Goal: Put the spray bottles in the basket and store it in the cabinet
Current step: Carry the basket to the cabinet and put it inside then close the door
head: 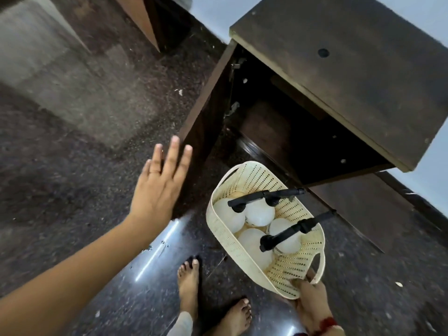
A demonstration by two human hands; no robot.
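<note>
A cream perforated basket hangs above the dark floor, in front of the open cabinet. Inside it stand several white spray bottles with black trigger heads. My right hand grips the basket's near rim and handle at the lower right. My left hand is spread flat, fingers apart, with its fingertips at the edge of the open cabinet door. The cabinet's inside is dark and looks bare.
The cabinet's dark wooden top juts out at the upper right. Another piece of wooden furniture stands at the back. My bare feet rest on the polished speckled floor just below the basket.
</note>
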